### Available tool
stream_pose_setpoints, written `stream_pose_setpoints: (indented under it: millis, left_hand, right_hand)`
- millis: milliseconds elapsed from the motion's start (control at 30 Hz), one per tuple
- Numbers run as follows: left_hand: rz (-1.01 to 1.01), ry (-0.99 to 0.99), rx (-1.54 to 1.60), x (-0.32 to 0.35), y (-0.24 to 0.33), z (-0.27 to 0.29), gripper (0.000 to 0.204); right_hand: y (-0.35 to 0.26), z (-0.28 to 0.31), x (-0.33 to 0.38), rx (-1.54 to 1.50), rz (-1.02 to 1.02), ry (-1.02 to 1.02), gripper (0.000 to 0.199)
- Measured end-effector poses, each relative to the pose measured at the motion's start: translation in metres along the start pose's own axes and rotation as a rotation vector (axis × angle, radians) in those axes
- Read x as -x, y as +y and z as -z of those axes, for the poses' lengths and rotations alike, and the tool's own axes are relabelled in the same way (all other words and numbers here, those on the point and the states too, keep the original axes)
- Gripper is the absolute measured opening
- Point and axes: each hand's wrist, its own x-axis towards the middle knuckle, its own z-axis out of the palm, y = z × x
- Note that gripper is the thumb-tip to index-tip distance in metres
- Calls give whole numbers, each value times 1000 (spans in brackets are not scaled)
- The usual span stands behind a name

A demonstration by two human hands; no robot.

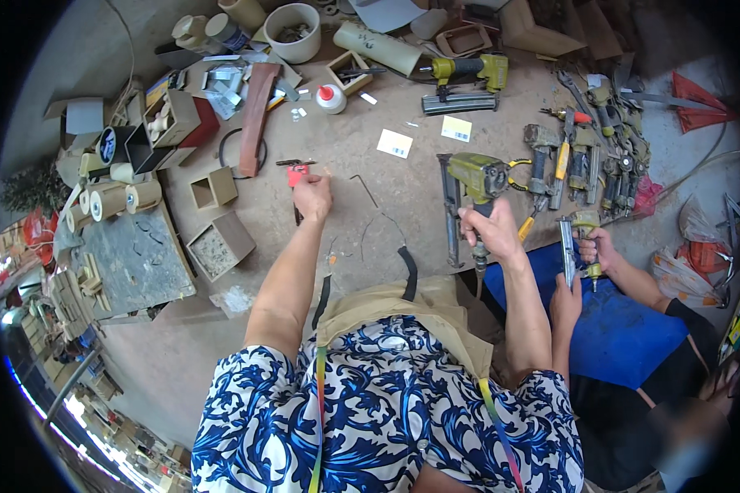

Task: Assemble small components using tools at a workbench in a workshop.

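Observation:
My right hand (499, 232) is wrapped round the handle of an olive-green nail gun (478, 172), which stands over the table with its long dark magazine (452, 209) on the left. An air fitting shows below the grip. Further left, my left hand (312, 197) is closed on a small red tool with dark metal arms, which looks like a folding hex key set (298, 173); the palm hides part of it. Between my hands an L-shaped hex key (364, 190) lies loose on the tabletop.
Another green nail gun (473, 72) lies at the back; several more crowd the right with pliers (563, 156). A co-worker (604, 246) at right holds a nail gun. A red-capped bottle (330, 99), two pale cards (395, 144) and wooden boxes (220, 245) lie around.

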Motion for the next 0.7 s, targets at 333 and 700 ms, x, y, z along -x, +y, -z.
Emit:
stream_pose_setpoints:
  millis: [333,700]
  left_hand:
    - [-167,62,-495,17,52,-1,37]
    - [-287,101,-719,-25,49,-7,29]
  right_hand:
    - [19,-13,12,94,-26,73,20]
    - [22,-22,11,162,10,109,15]
